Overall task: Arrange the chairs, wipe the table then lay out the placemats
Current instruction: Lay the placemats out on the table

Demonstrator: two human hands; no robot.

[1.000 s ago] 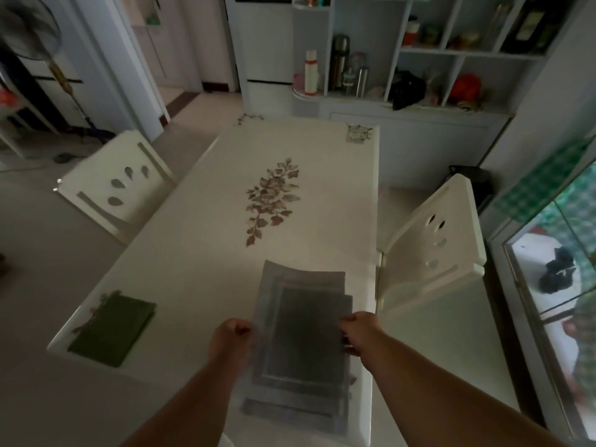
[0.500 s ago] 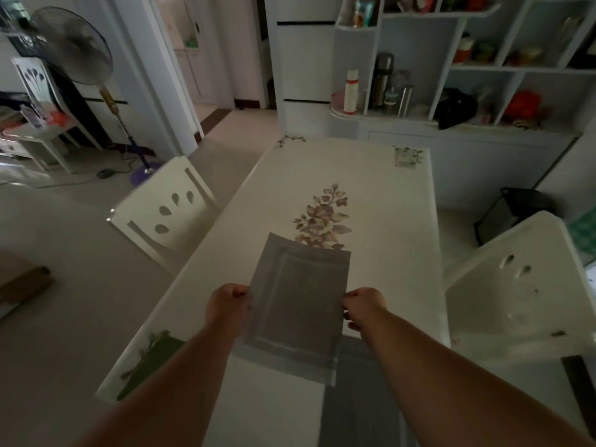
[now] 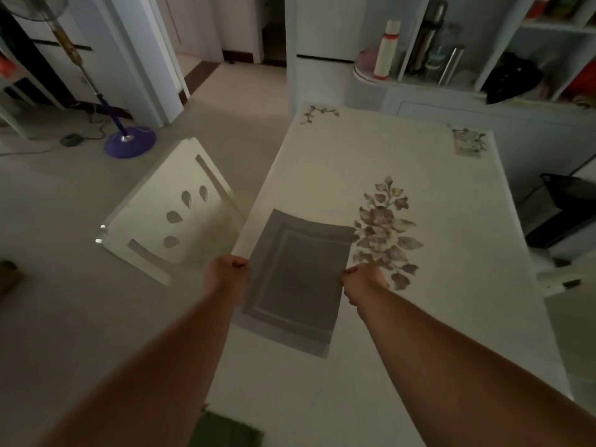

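Observation:
A grey placemat (image 3: 298,279) with a framed border hangs just over the left side of the white table (image 3: 435,204), in front of the left chair (image 3: 167,217). My left hand (image 3: 227,269) pinches its left edge and my right hand (image 3: 362,280) pinches its right edge. The mat's far end curls upward slightly. A flower print (image 3: 385,230) marks the table's middle, just right of the mat. Whether the mat touches the tabletop I cannot tell. A green cloth (image 3: 222,430) lies at the table's near left corner.
A standing fan with a purple base (image 3: 129,141) stands on the floor at the left. White shelving (image 3: 483,59) with flasks and bottles fills the wall behind the table. A dark bin (image 3: 561,208) sits at the right, near part of a second chair (image 3: 561,279).
One placemat was lifted off the stack at the near end and carried forward and left, toward the left chair. The view swung left; the stack is out of sight.

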